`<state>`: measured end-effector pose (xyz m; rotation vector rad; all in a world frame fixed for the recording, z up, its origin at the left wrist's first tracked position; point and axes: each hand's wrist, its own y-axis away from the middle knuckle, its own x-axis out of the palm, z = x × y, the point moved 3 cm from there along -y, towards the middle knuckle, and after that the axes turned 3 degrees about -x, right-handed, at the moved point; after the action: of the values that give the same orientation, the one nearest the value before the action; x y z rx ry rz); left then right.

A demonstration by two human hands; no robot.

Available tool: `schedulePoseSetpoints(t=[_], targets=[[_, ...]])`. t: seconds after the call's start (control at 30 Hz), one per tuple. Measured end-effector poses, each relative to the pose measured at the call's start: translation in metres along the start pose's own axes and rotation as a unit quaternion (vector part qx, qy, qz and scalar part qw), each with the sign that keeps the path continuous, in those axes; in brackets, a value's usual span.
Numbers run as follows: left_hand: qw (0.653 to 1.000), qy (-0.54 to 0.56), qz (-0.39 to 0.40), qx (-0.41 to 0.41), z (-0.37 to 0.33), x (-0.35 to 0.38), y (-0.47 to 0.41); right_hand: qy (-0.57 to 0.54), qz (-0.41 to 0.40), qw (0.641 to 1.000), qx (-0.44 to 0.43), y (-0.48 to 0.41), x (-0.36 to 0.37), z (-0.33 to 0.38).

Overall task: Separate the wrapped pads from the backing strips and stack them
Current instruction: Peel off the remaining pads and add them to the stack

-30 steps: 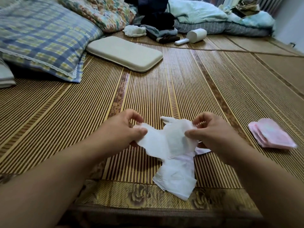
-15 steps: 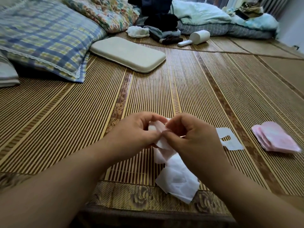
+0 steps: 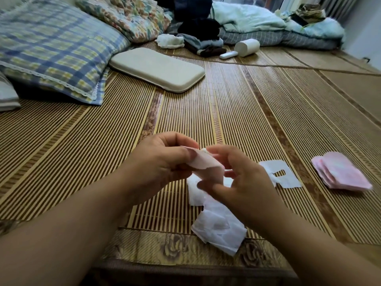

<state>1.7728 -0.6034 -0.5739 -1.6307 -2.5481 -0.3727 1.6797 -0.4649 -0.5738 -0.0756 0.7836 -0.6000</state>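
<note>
Nearest item: a crumpled heap of white backing sheets [image 3: 218, 230], lying across the floral border at the near edge of the woven mat [image 3: 61, 153]. One more white sheet [image 3: 193, 193] lies just beyond the heap, partly under the hands.

Hands: together, above the mat at centre. The left hand [image 3: 162, 166] pinches a pink wrapped pad [image 3: 206, 165] between thumb and fingers at the pad's left end. The right hand [image 3: 243, 182] closes round the pad's right end, forefinger at the far edge and thumb below the near edge. The right hand is slightly blurred, so the exact contact is not fully clear. The pad is clear of the mat, held between both hands.

Right of the hands: a white backing strip [image 3: 282, 176] with a rectangular cut-out lies flat on the mat, apart from the hands. Further right, well apart from the hands, a stack of pink wrapped pads [image 3: 342, 172] rests on the mat, its layers slightly fanned.

Middle distance: a flat cream cushion [image 3: 158, 69] lies on the mat left of centre.

Far left: a blue plaid pillow [image 3: 51, 48], with a floral pillow [image 3: 127, 15] behind it.

Far centre: a white cloth bundle [image 3: 170, 41] lies beside a pile of dark clothes [image 3: 198, 27]. A white cylinder [image 3: 247, 47] lies on its side to the right of the clothes, a white handle [image 3: 227, 55] at its left. Whether it holds anything cannot be told.

Far right: pale green bedding [image 3: 247, 19] on a striped quilt [image 3: 278, 38].
</note>
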Motion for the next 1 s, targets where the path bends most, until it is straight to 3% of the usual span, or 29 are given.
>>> schedulePoseSetpoints(t=[0.1,0.17,0.2,0.27,0.33,0.43,0.57,0.8,1.0], targets=[[1.000,0.018,0.014,0.012,0.001,0.006,-0.002,-0.015,-0.053,0.998,-0.014,-0.004,-0.011,-0.002],[0.995,-0.087,-0.025,0.035,0.005,0.006,-0.003,-0.028,-0.096,0.995,0.003,-0.009,-0.027,-0.009],[0.979,-0.188,-0.056,0.053,0.007,0.005,-0.004,-0.063,-0.118,0.991,0.028,-0.012,-0.040,-0.015],[0.911,-0.392,-0.098,0.081,0.014,0.005,-0.006,-0.148,-0.158,0.971,0.103,-0.016,-0.072,-0.037],[0.875,-0.467,-0.101,0.078,0.020,0.005,-0.007,-0.192,-0.193,0.939,0.209,-0.013,-0.109,-0.069],[0.869,-0.480,-0.108,0.062,0.026,0.003,-0.010,-0.203,-0.288,0.877,0.327,0.007,-0.169,-0.119],[0.861,-0.492,-0.129,0.034,0.029,-0.001,-0.012,-0.135,-0.344,0.838,0.403,0.040,-0.211,-0.168],[0.852,-0.510,-0.113,0.033,0.036,0.008,-0.018,-0.101,-0.326,0.823,0.454,0.055,-0.214,-0.203],[0.858,-0.502,-0.101,0.037,0.038,0.011,-0.021,0.013,-0.338,0.814,0.472,0.060,-0.206,-0.220]])
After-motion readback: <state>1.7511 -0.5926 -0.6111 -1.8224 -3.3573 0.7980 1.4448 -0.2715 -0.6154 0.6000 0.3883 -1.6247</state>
